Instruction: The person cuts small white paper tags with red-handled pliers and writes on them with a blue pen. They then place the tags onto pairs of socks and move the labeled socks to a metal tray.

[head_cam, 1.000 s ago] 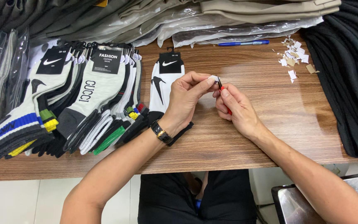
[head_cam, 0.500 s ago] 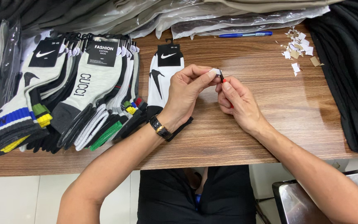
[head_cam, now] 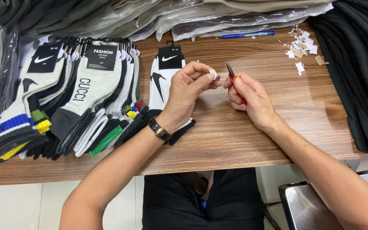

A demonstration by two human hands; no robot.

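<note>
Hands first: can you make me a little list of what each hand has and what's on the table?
left hand: pinches a small white scrap at the fingertips
right hand: holds small red snips, blades pointing up
hands: close together, above the table
socks: fanned pile on the left, one white pair apart beside it
pen: blue, at the far edge
paper bits: scattered far right
dark cloth: stacked on the right
wrist: black watch on the left
</note>
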